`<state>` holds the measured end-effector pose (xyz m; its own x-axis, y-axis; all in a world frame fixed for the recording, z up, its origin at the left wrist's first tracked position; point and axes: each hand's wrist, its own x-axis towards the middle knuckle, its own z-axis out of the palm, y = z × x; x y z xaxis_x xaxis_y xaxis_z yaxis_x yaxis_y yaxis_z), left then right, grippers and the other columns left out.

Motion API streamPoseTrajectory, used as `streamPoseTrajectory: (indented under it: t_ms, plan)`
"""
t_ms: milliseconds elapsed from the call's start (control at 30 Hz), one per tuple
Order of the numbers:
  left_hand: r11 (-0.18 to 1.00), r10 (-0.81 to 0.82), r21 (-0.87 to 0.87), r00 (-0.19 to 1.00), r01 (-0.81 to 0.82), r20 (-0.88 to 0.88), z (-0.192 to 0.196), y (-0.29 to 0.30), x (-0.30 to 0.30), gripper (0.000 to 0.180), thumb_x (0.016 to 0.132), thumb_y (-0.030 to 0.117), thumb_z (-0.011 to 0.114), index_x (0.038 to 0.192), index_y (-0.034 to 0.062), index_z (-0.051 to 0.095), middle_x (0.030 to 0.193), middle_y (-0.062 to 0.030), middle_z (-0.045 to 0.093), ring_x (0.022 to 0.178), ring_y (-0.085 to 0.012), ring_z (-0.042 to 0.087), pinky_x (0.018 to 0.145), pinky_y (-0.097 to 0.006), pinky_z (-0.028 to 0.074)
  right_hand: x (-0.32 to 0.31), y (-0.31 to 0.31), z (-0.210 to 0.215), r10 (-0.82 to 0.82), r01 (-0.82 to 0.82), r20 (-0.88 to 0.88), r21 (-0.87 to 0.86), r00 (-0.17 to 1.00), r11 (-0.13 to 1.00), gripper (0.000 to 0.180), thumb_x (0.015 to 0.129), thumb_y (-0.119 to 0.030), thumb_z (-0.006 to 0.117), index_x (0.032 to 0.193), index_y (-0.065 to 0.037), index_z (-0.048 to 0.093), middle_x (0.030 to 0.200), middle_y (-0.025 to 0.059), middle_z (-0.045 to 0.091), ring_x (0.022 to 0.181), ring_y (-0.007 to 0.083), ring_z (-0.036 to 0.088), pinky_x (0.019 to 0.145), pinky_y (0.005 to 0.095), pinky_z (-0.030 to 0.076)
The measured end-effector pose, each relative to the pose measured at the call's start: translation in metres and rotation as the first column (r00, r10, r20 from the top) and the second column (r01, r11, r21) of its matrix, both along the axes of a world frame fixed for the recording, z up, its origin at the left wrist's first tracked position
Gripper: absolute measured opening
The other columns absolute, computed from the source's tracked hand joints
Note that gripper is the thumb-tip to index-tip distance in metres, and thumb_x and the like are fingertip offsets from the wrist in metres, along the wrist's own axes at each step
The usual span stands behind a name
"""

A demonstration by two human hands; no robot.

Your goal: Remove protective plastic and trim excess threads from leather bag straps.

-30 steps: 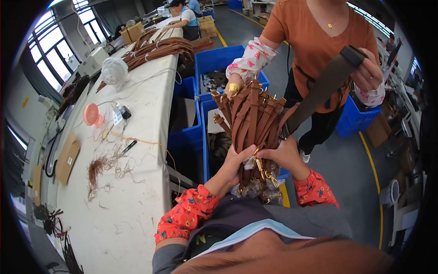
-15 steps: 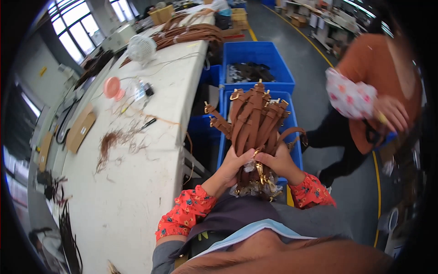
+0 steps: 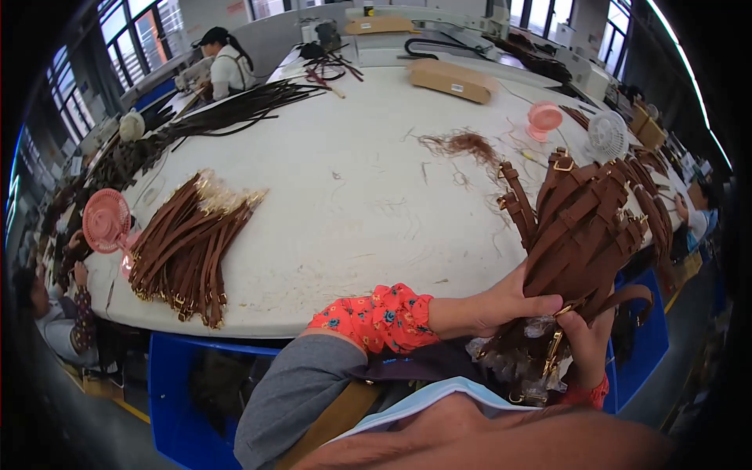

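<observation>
- Fingers of the left hand and the right hand clasp a bundle of brown leather straps with gold buckles; the view has swung from blue bins to the large white worktable.
- Blue plastic bin under the table's near edge: contents hidden.
- Flat pile of brown straps lies on the table, well left of the bundle.

The left forearm wears a red-orange oversleeve with small blue and yellow flowers, gathered at the wrist; above it, a grey sleeve. At the right wrist a matching cuff shows — both hands bare.
</observation>
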<state>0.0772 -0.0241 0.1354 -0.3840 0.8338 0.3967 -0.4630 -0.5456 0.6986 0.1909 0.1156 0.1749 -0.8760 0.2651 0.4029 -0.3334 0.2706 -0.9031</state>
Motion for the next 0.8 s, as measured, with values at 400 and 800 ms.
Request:
streamPoseTrajectory:
  t_ms: [400,800]
  plan:
    - [0.716,0.67,-0.017,0.681,-0.698,0.296,-0.027,-0.117,-0.086,0.091,0.094,0.04,0.07,0.157,0.0136,0.01,0.154,-0.0081,0.032,0.14,-0.0207,0.034,0.114,-0.039,0.034,-0.27,-0.09,0.013,0.765,-0.824,0.331,0.078,0.552,0.56,0.092,0.081,-0.042,0.079,0.146,0.005,0.035,0.138,0.0133,0.053,0.123,0.0216,0.053,0.104,0.0354,0.042]
    - [0.702,0.682,-0.291,0.497,-0.65,0.537,-0.153,-0.143,-0.149,0.076,0.094,0.064,0.054,0.148,0.0133,0.039,0.142,-0.0042,0.053,0.126,-0.0181,0.054,0.107,-0.04,0.044,-0.408,-0.187,-0.09,0.729,-0.994,0.684,-0.097,-0.025,0.058,0.064,0.088,-0.018,0.069,0.143,0.003,0.042,0.131,0.0093,0.057,0.117,0.0176,0.054,0.103,0.033,0.043]
